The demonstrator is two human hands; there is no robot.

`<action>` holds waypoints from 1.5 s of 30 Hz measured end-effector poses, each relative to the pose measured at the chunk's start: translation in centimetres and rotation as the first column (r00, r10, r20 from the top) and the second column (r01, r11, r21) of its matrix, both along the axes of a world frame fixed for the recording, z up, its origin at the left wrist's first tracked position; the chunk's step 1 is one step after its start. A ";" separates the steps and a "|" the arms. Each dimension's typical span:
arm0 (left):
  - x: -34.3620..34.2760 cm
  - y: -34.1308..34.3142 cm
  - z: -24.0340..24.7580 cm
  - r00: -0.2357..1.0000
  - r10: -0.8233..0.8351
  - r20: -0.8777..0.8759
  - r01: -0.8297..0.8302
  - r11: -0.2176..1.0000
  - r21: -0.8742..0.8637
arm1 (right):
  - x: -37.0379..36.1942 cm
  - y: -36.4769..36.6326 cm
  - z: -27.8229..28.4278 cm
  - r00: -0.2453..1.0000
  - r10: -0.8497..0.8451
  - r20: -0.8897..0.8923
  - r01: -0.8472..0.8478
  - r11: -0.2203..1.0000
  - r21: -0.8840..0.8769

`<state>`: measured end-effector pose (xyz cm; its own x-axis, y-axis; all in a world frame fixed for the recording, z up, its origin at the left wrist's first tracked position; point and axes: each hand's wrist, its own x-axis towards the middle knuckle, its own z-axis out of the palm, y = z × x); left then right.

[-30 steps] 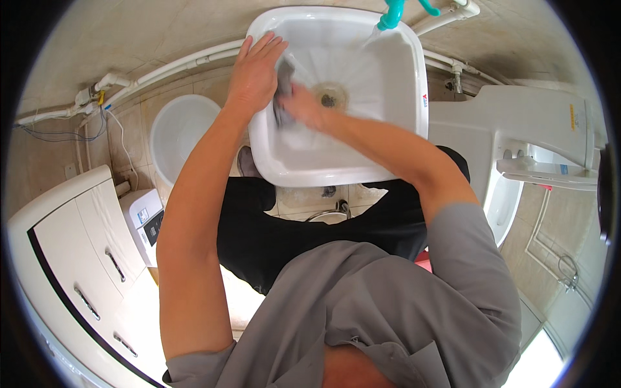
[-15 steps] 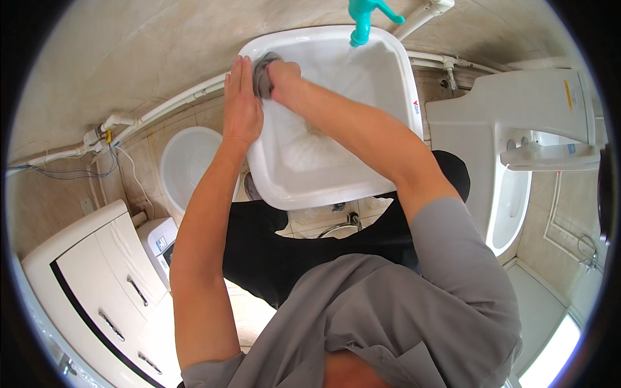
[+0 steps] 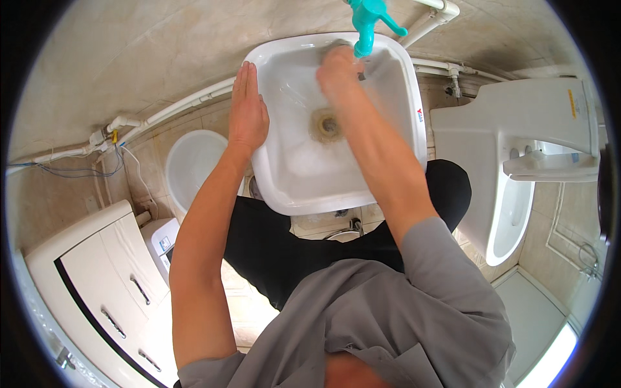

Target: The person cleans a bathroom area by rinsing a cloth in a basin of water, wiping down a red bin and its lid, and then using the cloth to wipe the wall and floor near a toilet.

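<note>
Looking straight down, I see a white square sink (image 3: 294,181) on a tiled wall, with my two bare arms reaching into the picture from below. My left hand (image 3: 246,110) lies flat on the sink's left rim, fingers (image 3: 244,76) stretched out straight and close together, holding nothing. My right hand (image 3: 339,70) is inside the basin at its far edge, just under a teal tap (image 3: 366,21); its fingers are curled down over something grey, a cloth (image 3: 336,44) perhaps, pressed to the back wall, but the hand is blurred and I cannot tell how firmly it grips. The drain (image 3: 325,123) sits in the middle of the basin, beside my right wrist, ringed with brownish stain. White pipes (image 3: 187,103) run along the wall to the left of the sink and behind the tap. A round white bucket (image 3: 194,165) stands on the floor below the left rim. At lower left is a white cabinet (image 3: 97,284) with dark handles. To the right stands a white toilet (image 3: 517,161), well apart from the sink. I wear a grey top and dark trousers.
</note>
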<state>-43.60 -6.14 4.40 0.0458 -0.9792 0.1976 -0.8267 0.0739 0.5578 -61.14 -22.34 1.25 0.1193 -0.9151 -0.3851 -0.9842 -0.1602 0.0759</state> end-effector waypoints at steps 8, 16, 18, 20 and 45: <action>0.9 0.5 -1.7 0.999 0.010 0.035 -0.010 1.000 0.001 | 6.4 2.7 -0.4 0.985 0.084 0.150 -0.097 0.992 0.079; 0.2 -0.3 -0.7 0.989 0.006 0.149 -0.006 1.000 0.001 | -7.2 0.5 2.9 0.921 -0.118 0.373 0.199 0.962 -0.188; -0.4 -0.2 -0.3 0.993 0.020 0.118 -0.019 1.000 -0.011 | -5.3 1.1 1.9 0.977 -0.063 0.202 0.105 0.973 -0.206; -0.7 -0.5 -0.2 0.995 0.021 0.095 -0.020 1.000 -0.013 | -3.5 1.1 -0.5 0.997 -0.055 0.048 0.063 0.977 -0.203; 0.7 1.0 -1.5 0.995 0.082 0.060 -0.071 0.983 -0.167 | -11.1 0.4 4.0 0.872 0.315 0.374 -0.232 0.940 -0.249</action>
